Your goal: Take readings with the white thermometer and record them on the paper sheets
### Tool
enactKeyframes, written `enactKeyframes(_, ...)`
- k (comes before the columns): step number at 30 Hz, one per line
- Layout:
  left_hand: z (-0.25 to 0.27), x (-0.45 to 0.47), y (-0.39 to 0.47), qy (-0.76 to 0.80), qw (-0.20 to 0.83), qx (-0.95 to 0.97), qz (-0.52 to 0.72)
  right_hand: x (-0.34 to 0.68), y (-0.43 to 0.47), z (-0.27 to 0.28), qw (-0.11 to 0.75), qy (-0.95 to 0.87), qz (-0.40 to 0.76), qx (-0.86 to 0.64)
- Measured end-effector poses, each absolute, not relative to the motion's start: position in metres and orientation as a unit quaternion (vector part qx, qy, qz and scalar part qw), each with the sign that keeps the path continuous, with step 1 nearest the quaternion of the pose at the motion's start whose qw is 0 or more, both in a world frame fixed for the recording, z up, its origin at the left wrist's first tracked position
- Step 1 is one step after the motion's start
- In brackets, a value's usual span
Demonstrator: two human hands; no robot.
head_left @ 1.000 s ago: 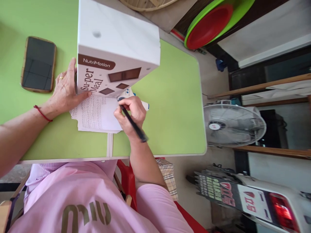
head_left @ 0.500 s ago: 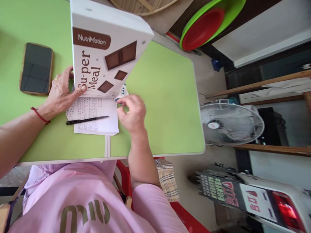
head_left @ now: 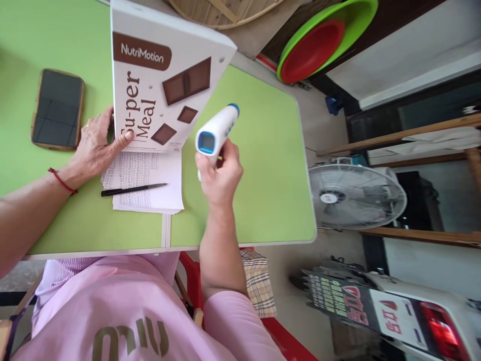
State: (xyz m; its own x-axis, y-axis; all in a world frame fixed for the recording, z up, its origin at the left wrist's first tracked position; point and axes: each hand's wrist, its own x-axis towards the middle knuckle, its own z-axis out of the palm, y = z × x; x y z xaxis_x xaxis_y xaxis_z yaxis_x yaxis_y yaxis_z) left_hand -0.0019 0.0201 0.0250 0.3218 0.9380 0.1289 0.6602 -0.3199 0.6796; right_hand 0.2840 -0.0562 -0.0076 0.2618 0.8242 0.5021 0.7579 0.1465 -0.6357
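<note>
My left hand grips the lower left edge of a white NutriMotion box, thumb on its front and the other fingers behind it. The box stands tilted on the table, its lower edge over a stack of handwritten paper. Across the paper lies a black pen. To the right of the box, my right hand is closed around the handle of a white and blue infrared thermometer, held above the table with its small screen facing me.
A phone in a brown-edged case lies left of the box on the green table. Beyond the table's right edge stands a fan. Green and red basins are at the back right, near a round woven tray.
My right hand has taken hold of the thermometer, which was lying partly behind the box, and brought it up and to the right. My left hand and the box have barely moved.
</note>
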Motion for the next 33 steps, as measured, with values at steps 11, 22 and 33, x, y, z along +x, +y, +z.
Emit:
enactKeyframes(11, 0.019, -0.005, 0.023, 0.522, 0.25, 0.779, 0.243, 0.222, -0.073, 0.007, 0.507, -0.52, 0.465, -0.506)
enactKeyframes(22, 0.008, -0.003, 0.024, 0.531, 0.262, 0.763, 0.259, 0.225, -0.067, 0.003, 0.494, -0.483, 0.494, -0.528)
enactKeyframes(33, 0.009, -0.005, 0.023, 0.522, 0.255, 0.773, 0.255, 0.222, -0.066, 0.003, 0.501, -0.514, 0.477, -0.507)
